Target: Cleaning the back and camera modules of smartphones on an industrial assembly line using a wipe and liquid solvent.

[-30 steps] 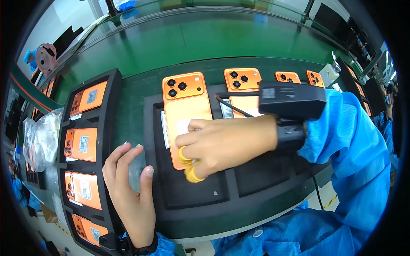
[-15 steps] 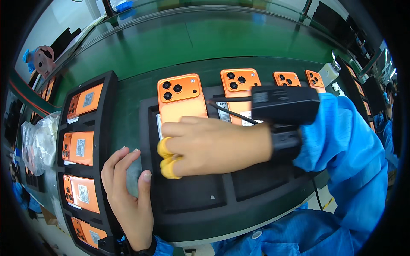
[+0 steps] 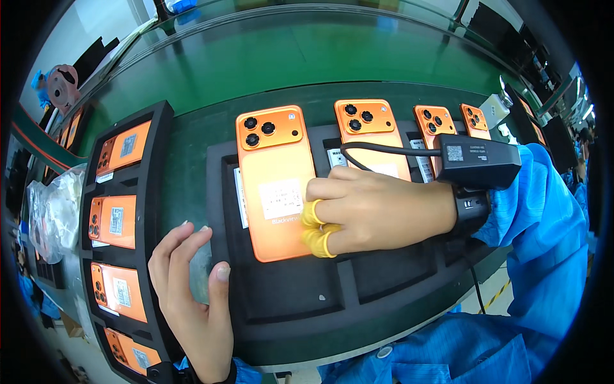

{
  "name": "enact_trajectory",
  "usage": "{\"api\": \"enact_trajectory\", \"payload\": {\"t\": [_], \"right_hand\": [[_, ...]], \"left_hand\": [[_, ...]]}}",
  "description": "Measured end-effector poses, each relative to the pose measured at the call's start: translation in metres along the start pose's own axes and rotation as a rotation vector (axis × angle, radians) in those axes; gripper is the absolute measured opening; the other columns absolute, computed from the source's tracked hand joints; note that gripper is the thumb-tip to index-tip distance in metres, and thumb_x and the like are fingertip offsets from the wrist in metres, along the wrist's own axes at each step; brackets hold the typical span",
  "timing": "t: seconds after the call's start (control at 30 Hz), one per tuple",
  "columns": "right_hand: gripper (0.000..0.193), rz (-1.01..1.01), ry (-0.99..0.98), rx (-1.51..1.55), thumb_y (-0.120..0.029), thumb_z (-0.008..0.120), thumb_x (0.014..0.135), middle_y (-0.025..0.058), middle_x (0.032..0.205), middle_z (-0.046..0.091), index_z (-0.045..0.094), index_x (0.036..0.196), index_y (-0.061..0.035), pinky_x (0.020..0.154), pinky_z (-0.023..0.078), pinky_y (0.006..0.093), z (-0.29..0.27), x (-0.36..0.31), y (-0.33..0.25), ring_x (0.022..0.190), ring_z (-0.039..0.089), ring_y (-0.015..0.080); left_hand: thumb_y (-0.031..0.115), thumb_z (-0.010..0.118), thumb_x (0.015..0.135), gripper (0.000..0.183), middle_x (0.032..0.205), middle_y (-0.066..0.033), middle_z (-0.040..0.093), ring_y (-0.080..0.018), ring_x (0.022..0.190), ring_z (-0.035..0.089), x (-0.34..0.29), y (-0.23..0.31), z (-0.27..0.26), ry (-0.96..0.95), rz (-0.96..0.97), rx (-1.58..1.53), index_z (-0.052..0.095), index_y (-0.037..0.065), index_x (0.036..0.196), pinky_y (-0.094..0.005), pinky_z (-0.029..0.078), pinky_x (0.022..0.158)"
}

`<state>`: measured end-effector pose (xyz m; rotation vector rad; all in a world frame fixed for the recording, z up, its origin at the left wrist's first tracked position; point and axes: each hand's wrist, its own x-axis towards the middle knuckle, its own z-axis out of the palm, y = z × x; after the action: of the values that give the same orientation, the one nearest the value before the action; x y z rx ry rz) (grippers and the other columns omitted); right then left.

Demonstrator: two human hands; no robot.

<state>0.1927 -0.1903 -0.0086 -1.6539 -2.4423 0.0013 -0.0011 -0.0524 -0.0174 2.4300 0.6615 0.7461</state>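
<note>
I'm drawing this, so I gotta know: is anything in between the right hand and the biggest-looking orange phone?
No, nothing I can see. The right hand is right beside the orange phone, its yellow finger covers at the lower right edge. I can't tell if they touch.

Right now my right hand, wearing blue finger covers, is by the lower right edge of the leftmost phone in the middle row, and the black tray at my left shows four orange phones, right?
No, in the head view the finger covers are yellow, not blue. The rest holds: your right hand is by the middle row's leftmost phone, and the tray shows four orange phones.
</note>
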Motion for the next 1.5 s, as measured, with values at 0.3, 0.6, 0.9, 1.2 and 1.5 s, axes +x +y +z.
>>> {"api": "enact_trajectory", "payload": {"t": [0.3,0.6,0.9,1.2,1.5], "right_hand": [[0.018,0.085,0.057,-0.05,-0.008,0.061,0.063,0.0061,0.082,0.05,0.06,0.081,-0.0076,0.066,0.043,0.0317,-0.019,-0.002,0.008,0.086,0.046,0.0229],[0.011,0.184,0.193,-0.164,-0.009,0.06,0.065,0.0079,0.077,0.047,0.058,0.074,-0.0039,0.061,0.044,0.0291,0.002,0.009,0.02,0.083,0.046,0.0231],[0.015,0.171,0.109,0.075,-0.013,0.059,0.066,0.007,0.073,0.046,0.058,0.078,-0.0039,0.06,0.044,0.0289,0.01,0.018,-0.032,0.082,0.044,0.021],[0.016,0.179,0.177,0.215,-0.012,0.064,0.065,0.0067,0.077,0.046,0.058,0.079,-0.0068,0.063,0.043,0.0306,0.005,0.019,-0.032,0.081,0.045,0.0219],[0.012,0.24,0.156,0.084,-0.012,0.06,0.069,0.007,0.078,0.047,0.057,0.079,-0.0065,0.063,0.041,0.0309,0.015,0.026,-0.025,0.078,0.048,0.0225]], "left_hand": [[0.016,0.051,0.083,0.024,0.112,-0.0133,0.05,-0.0273,0.108,0.045,-0.006,0.006,-0.011,-0.018,0.009,0.034,0.054,0.002,0.102,-0.0355,0.032,0.094],[0.013,0.05,0.081,0.025,0.111,-0.0137,0.05,-0.0276,0.108,0.045,-0.003,0.007,-0.006,-0.039,-0.021,0.051,0.053,0.001,0.103,-0.0358,0.031,0.095],[0.015,0.051,0.081,0.026,0.111,-0.0132,0.05,-0.0273,0.108,0.045,-0.003,0.008,-0.006,-0.044,-0.002,0.048,0.054,0.001,0.103,-0.0359,0.031,0.095],[0.022,0.051,0.083,0.028,0.11,-0.0131,0.05,-0.027,0.107,0.046,-0.005,0.007,-0.011,-0.028,-0.017,0.048,0.055,0.002,0.102,-0.0362,0.033,0.093],[0.025,0.05,0.083,0.03,0.11,-0.0129,0.051,-0.0272,0.107,0.046,-0.007,0.008,-0.013,-0.028,-0.018,0.056,0.056,0.002,0.101,-0.0365,0.033,0.093]]}}
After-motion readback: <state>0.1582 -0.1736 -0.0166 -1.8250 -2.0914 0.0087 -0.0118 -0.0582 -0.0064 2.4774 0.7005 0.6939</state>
